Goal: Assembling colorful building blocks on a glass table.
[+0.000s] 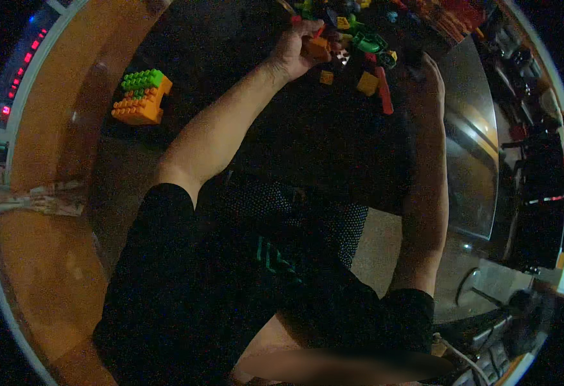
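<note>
My left hand (295, 51) reaches to the far side of the dark tabletop, its fingers closed around an orange toy block (317, 48). Next to it lies a heap of toy pieces with a green toy part (368, 43) in it. On the near side of the heap are a small yellow block (326, 78), a larger yellow block (367, 83) and a long red piece (385, 91). My right hand (429, 74) rests to the right of the heap, dim and dark. Its fingers cannot be made out.
At the left of the table stands a built-up stack of orange and green studded blocks (141, 98). A colourful red-orange package (446, 22) lies at the far right. Beyond the right arm is a shiny panel (478, 138) with reflections. An orange-brown wooden surface (56, 148) curves along the left.
</note>
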Action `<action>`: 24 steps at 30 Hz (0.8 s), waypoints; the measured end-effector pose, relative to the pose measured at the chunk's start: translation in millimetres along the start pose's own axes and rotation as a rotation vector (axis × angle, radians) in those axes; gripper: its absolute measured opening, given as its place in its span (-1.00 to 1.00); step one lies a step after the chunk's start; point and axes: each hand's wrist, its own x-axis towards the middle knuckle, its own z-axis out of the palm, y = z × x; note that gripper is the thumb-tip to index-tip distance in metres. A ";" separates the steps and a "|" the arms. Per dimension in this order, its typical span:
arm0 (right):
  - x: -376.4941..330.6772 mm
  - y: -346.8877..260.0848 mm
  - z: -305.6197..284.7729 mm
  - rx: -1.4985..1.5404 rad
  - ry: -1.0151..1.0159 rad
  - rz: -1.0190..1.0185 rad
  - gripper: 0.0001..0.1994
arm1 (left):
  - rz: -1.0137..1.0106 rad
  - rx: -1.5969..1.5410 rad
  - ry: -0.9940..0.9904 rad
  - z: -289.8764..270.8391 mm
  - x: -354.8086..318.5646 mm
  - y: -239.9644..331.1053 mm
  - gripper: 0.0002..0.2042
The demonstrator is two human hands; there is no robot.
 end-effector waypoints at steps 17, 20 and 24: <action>-28.1 -53.5 36.2 0.542 -0.198 0.292 -0.66 | -0.233 -0.218 0.013 38.5 -26.7 13.8 -0.43; -32.6 -63.8 39.5 0.630 -0.227 0.372 -0.63 | -0.243 -0.219 -0.208 34.2 -22.4 5.8 -0.43; -28.8 -33.4 30.8 0.172 -0.271 0.210 -0.66 | -0.121 -0.055 -0.286 45.5 -27.9 4.1 -0.47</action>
